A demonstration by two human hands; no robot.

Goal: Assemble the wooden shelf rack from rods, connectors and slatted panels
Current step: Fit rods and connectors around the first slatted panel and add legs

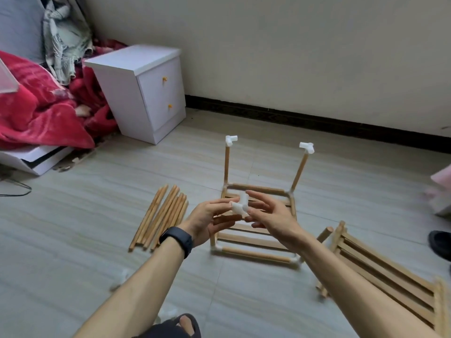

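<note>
Nothing legible turned up in head view. No text, label, brand, number or sign could be read: white connector was plain, black wristband showed no characters, white cabinet bore no marking.
</note>
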